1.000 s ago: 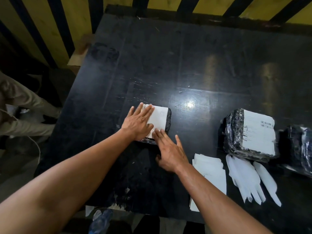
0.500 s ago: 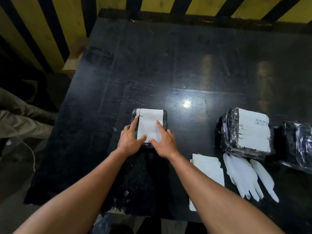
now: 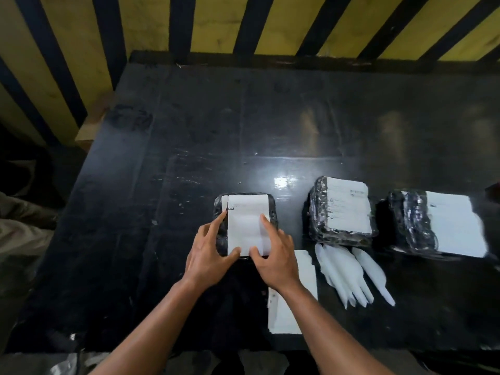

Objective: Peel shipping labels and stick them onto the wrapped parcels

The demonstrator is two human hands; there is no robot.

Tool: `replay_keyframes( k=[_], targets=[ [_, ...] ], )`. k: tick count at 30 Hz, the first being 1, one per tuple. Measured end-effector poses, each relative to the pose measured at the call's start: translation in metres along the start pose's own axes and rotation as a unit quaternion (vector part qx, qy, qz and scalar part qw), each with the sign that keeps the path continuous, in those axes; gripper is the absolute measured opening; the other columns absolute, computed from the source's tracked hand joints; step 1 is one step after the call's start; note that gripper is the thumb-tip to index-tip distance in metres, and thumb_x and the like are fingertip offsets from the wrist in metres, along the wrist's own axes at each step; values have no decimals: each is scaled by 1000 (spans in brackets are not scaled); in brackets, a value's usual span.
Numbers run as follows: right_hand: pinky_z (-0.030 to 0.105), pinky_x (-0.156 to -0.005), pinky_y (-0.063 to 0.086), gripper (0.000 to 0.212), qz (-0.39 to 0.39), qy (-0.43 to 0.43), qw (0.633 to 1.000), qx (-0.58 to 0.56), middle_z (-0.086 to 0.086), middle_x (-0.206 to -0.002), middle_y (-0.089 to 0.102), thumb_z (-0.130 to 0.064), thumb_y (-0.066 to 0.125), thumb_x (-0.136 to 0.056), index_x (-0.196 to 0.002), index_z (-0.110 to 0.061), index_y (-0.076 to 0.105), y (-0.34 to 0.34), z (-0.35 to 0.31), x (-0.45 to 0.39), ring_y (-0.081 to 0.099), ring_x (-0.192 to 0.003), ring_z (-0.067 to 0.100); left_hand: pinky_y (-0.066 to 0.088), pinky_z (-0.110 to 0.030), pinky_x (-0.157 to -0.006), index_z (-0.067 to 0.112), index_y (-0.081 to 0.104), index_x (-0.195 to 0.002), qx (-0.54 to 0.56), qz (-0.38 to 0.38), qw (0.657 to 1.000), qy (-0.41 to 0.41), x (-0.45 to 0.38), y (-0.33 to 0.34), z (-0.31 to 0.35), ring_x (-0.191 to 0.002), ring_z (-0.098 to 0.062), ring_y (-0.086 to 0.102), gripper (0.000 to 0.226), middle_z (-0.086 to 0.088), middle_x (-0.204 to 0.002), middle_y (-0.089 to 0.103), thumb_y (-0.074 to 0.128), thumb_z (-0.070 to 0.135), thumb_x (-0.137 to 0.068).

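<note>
A wide, scuffed black tabletop (image 3: 189, 158) fills most of the view, its far edge against a wall of yellow and black diagonal stripes (image 3: 216, 23). Three parcels wrapped in black plastic sit in a row toward the near right part of the tabletop. The rightmost parcel (image 3: 411, 223), near the right edge, and the middle parcel (image 3: 319, 212) each carry a white label on top. The third parcel (image 3: 220, 236) is the smallest and sits about midway along the near edge, set back from it, with a white shipping label (image 3: 246, 226) covering most of its top.

Both bare hands rest on this small parcel. The left hand (image 3: 208, 255) has its fingers spread, the index fingertip on the label's left edge and the thumb on its near edge. The right hand (image 3: 276, 258) mirrors it, fingers spread, index finger on the label's right side and thumb at its near edge (neither hand is pinching).

Just right of the right wrist lies a stack of white label sheets (image 3: 303, 269), and beside it a heap of peeled white backing strips (image 3: 349, 274), in front of the middle parcel.
</note>
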State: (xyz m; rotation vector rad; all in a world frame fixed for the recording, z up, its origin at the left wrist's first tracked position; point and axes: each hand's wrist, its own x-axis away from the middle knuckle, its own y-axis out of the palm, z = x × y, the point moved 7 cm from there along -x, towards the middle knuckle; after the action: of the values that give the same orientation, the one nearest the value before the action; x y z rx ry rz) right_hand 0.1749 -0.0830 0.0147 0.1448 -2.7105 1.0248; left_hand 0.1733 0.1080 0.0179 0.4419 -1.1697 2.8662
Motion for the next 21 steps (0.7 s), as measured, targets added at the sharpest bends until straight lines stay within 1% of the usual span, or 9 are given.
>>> replay_keyframes(
  k=[4,8,10,12,13,14,16,18,21],
  targets=[
    [42,-111,42,75,73,-9,997,6,-3,-146,52,-35,65,-93,-159,-43,30,-72,22,-4,41,-133,23,52,-40,-101,58,18,-157,5,-7,999,44,-5,26,71,-134,-15,51,98,9,-148,42,81,50,-83],
    [37,-105,43,71,112,-1,994,9,0,-145,55,-33,65,-93,-157,-39,36,-139,49,-13,45,-129,23,54,-42,-102,57,16,-157,12,-25,997,76,-14,61,136,-133,-17,51,98,7,-148,42,80,48,-84],
    [41,-107,47,69,116,11,993,-5,3,-143,56,-36,64,-91,-156,-38,39,-166,67,-21,48,-131,25,55,-42,-101,58,17,-156,15,-35,996,86,-20,81,162,-129,-16,54,97,7,-143,44,81,45,-84],
    [48,-104,52,70,128,18,992,-15,3,-141,59,-46,57,-84,-153,-38,43,-189,83,-27,53,-129,26,54,-42,-101,54,21,-157,16,-46,995,88,-25,100,185,-128,-18,55,95,5,-142,45,81,42,-83],
    [49,-102,53,72,130,24,991,-16,3,-141,60,-50,53,-81,-151,-37,44,-199,91,-31,55,-128,25,54,-42,-102,52,23,-158,18,-53,995,87,-28,109,195,-128,-19,55,95,3,-143,46,80,41,-84],
    [48,-101,54,72,129,25,991,-17,3,-140,60,-51,52,-80,-151,-36,44,-206,100,-36,55,-128,25,53,-42,-103,50,24,-158,22,-58,994,86,-32,118,203,-129,-20,54,94,2,-143,46,80,40,-83],
    [48,-103,53,69,110,36,993,-3,6,-140,59,-45,58,-86,-152,-36,42,-216,113,-44,54,-130,28,51,-42,-106,47,26,-159,34,-69,994,75,-39,134,211,-132,-21,52,93,-1,-143,47,80,38,-83],
    [48,-108,50,68,73,37,997,10,7,-146,56,-37,64,-91,-155,-36,39,-220,128,-52,51,-135,30,49,-41,-107,45,27,-159,39,-79,994,58,-45,149,212,-133,-24,52,92,-3,-144,49,80,34,-84],
    [44,-116,43,69,33,13,999,24,6,-156,48,-38,64,-96,-158,-34,34,-225,134,-56,45,-143,29,50,-43,-108,42,28,-160,28,-78,995,49,-45,155,221,-132,-28,54,91,-7,-142,52,80,33,-86]
  ],
)
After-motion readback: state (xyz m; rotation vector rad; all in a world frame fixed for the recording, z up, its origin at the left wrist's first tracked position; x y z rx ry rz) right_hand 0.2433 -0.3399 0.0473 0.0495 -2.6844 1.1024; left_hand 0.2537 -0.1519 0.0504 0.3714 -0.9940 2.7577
